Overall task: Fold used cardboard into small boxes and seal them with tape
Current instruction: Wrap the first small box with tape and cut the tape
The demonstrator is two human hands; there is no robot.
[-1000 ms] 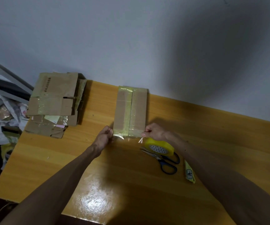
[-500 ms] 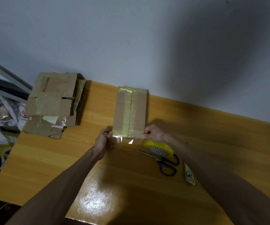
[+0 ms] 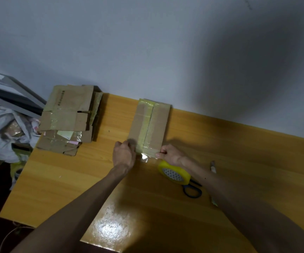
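pinching tape (image 3: pixel 145 157) taut between left hand (image 3: pixel 123 156) and right hand (image 3: pixel 170 154), fingers curled on its ends, along near edge of box (image 3: pixel 150 128) lying flat just beyond both. roll (image 3: pixel 174 173) and scissors (image 3: pixel 192 190) just behind right hand; stack (image 3: pixel 69 119) far left of left hand, open table (image 3: pixel 102 143) between.

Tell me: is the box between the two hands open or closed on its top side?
Closed. The box lies flat, its two flaps meet, and yellowish tape covers the seam.
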